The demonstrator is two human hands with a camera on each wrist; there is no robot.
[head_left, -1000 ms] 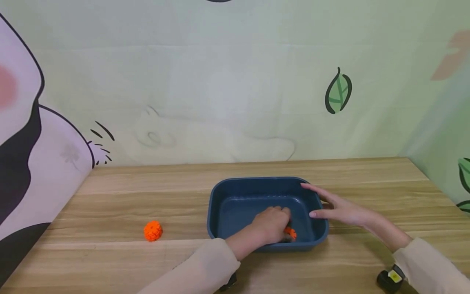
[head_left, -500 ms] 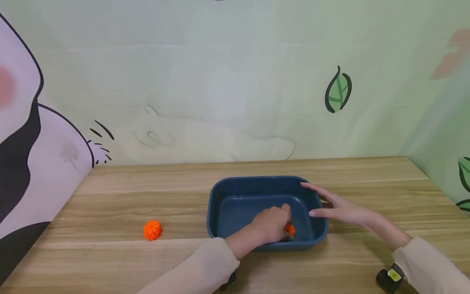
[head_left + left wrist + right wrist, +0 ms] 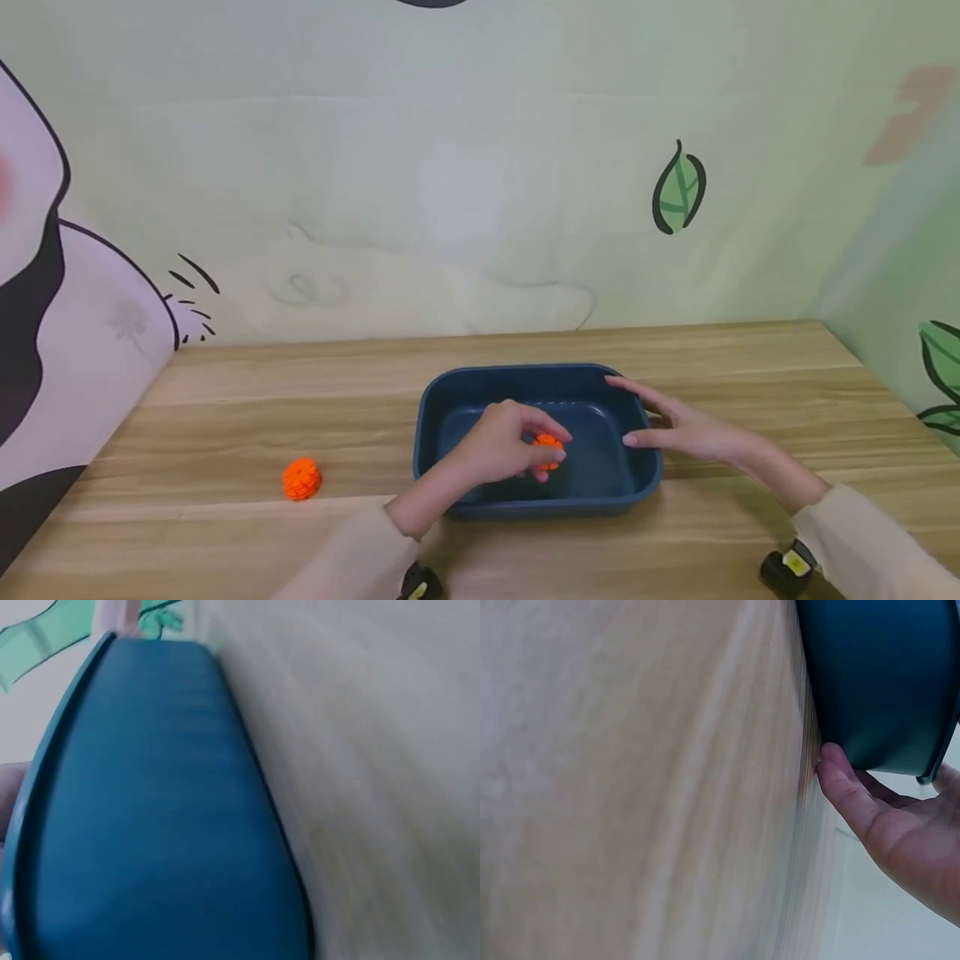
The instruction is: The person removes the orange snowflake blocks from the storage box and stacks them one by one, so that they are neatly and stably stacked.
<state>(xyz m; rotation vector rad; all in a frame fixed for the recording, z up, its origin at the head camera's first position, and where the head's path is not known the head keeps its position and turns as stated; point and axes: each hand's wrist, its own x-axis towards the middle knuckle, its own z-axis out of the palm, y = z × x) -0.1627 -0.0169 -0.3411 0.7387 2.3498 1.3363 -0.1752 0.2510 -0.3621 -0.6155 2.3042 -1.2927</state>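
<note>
My left hand (image 3: pixel 498 446) pinches a small orange bumpy ball (image 3: pixel 549 451) between thumb and fingers, over the inside of a dark blue rectangular basin (image 3: pixel 555 506). Fingers partly cover the ball. In the left wrist view the basin's outer wall (image 3: pixel 165 802) fills much of the picture, and the ball is hidden. At the basin's right end my right hand (image 3: pixel 693 429) holds the wall, thumb over the rim and fingers outside. The right wrist view shows this hand (image 3: pixel 907 825) with fingertips low against the outer wall (image 3: pixel 885 682).
A second orange bumpy ball (image 3: pixel 302 479) lies on the wooden table (image 3: pixel 225 417), left of the basin. Behind the table hangs a pale green printed backdrop (image 3: pixel 450 183). Dark wrist cameras, such as the right one (image 3: pixel 787 569), sit below both sleeves.
My left hand has raised the orange ball from the basin's right front floor and moved left with it, turning the wrist. The right hand stays at the basin. The head view shifts slightly.
</note>
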